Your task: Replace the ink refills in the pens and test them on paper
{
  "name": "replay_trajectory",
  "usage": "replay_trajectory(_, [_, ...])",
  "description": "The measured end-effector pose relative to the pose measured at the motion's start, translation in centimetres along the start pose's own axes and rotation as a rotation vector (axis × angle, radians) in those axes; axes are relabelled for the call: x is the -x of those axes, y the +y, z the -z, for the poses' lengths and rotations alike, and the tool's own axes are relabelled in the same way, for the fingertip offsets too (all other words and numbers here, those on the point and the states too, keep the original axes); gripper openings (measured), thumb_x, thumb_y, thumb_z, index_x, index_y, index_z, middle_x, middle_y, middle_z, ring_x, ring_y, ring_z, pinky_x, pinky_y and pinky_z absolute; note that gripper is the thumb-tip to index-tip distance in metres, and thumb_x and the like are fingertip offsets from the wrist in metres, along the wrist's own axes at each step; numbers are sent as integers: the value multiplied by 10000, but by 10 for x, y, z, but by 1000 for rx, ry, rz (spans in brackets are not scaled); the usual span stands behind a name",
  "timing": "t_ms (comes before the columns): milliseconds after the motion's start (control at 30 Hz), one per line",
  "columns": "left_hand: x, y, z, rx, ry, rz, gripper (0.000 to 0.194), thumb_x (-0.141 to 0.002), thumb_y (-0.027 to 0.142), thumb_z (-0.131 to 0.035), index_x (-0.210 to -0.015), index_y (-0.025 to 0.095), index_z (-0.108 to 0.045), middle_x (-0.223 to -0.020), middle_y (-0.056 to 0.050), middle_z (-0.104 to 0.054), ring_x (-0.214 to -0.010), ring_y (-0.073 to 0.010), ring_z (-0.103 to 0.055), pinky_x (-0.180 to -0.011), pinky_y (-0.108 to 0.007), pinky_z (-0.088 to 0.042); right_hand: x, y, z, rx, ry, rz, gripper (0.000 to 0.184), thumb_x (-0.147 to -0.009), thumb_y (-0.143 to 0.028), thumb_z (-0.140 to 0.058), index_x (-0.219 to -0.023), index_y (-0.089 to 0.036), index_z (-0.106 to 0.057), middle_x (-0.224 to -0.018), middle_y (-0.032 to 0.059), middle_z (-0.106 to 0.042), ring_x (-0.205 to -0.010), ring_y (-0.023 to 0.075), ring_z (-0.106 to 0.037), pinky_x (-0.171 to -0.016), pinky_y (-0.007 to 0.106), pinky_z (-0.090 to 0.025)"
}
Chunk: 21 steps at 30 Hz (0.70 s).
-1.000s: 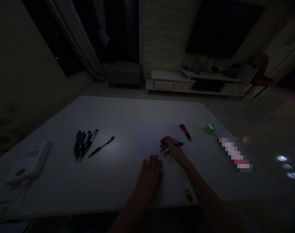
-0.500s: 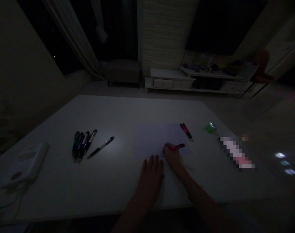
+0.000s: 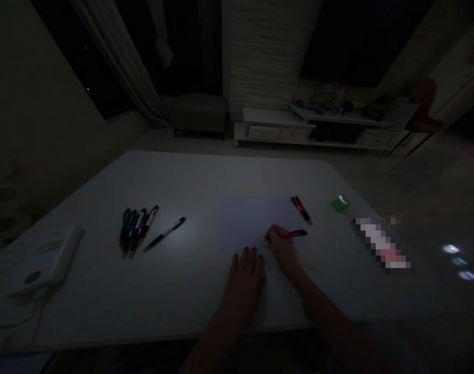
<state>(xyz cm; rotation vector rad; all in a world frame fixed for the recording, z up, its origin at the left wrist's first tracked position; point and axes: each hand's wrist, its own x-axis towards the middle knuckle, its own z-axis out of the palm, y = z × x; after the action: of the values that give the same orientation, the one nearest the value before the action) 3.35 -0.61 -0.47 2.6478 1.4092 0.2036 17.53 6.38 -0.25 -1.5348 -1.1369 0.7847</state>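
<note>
Two hands: the left hand [image 3: 242,280] lies palm down, fingers extended and slightly parted, with nothing seen in its grip; the right hand [image 3: 281,246] is curled closed around a red-and-black pen [image 3: 295,234].
One held pen: slanted low over the near right part of the paper, barrel pointing right, its writing end hidden by the fingers.
One sheet of paper [image 3: 242,221]: flat on the white surface [image 3: 162,291], just ahead of the left hand's fingertips; pale, with dense lines of small handwriting on its right part and the left part looking plain; too dark to read.
Two red-and-black pens, apparently [image 3: 302,209]: side by side at the paper's right edge.
One white-and-black pen [image 3: 164,235]: alone, diagonal, left of the paper.
At least four clustered pens [image 3: 137,228]: green, blue, white and purple tones; they overlap, so the exact count is unclear.
One green cube-shaped item [image 3: 340,203]: near the surface's right edge.
One pixelated object [image 3: 380,241]: just beyond the green item, nearer the viewer.
One white box [image 3: 52,259]: far left, a cable beside it.
</note>
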Motion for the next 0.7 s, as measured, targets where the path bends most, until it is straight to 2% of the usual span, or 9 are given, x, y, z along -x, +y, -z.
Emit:
replay_trajectory(67, [0,0,0,-8,-16,1,445,-879,230,-399,-1320,174,-372,-1427,-122,-297,-1311,-304,-245,-1026,-529,-272,-5,-6,8,-99,42,-13,110,-626,-206,-452,-683,-177,-542,-477,-57,-433,-464,96,-377,-433,199,-298])
replay_trajectory(133, [0,-1,1,-7,-23,-4,455,-870,216,-412,-1321,170,-371,-1427,-127,-294,-1310,-309,-244,-1024,-533,-273,-11,-14,19,-187,54,-23,346,-601,-178,-481,-941,-172,-543,-458,-92,-424,-419,84,-350,-402,182,-283])
replay_trajectory(200, [-1,-2,2,0,-22,-9,459,-867,215,-415,-1321,166,-372,-1428,-133,-289,-1310,-311,-241,-1024,-536,-274,-18,-23,32,-228,38,-13,569,-594,-161,-506,-1159,-173,-441,-452,-108,-442,-391,80,-351,-378,172,-273])
replay_trajectory(300, [-1,-3,4,-2,-34,-4,454,-867,202,-399,-1319,164,-377,-1426,-135,-290,-1309,-308,-246,-1020,-536,-283,-32,-30,58,-146,50,8,748,-612,-196,-575,-1308,-164,-303,-454,-102,-466,-368,87,-391,-360,180,-288])
replay_trajectory(367, [-2,-3,6,-12,-49,-1,458,-863,189,-395,-1319,161,-381,-1424,-133,-294,-1309,-309,-244,-1021,-534,-286,-44,-29,79,-50,79,16,815,-615,-240,-624,-1343,-144,-270,-453,-95,-468,-354,95,-413,-360,194,-307])
replay_trajectory(433, [-3,-3,6,-27,-61,5,463,-857,177,-396,-1319,158,-386,-1422,-132,-297,-1307,-312,-243,-1022,-535,-285,-57,-22,102,27,104,36,819,-622,-257,-639,-1348,-123,-285,-453,-82,-474,-353,104,-435,-372,210,-324])
replay_trajectory(533, [-5,-4,5,-44,-76,7,459,-853,172,-390,-1311,159,-402,-1413,-137,-313,-1300,-315,-258,-1013,-542,-298,-74,-2,132,177,105,36,730,-675,-244,-575,-1345,-113,-317,-454,-59,-482,-369,126,-460,-395,233,-341])
replay_trajectory(600, [-5,-4,3,-56,-77,3,460,-851,170,-384,-1310,162,-404,-1411,-139,-315,-1299,-311,-265,-1008,-544,-303,-84,14,144,299,70,17,682,-698,-246,-536,-1335,-109,-338,-447,-60,-466,-373,133,-458,-408,240,-340])
replay_trajectory(700, [-6,-5,1,-77,-73,4,472,-846,162,-375,-1318,165,-394,-1418,-133,-302,-1302,-307,-259,-1007,-544,-303,-97,35,151,460,107,41,632,-727,-293,-519,-1315,-111,-378,-534,-13,-531,-458,158,-511,-483,269,-380])
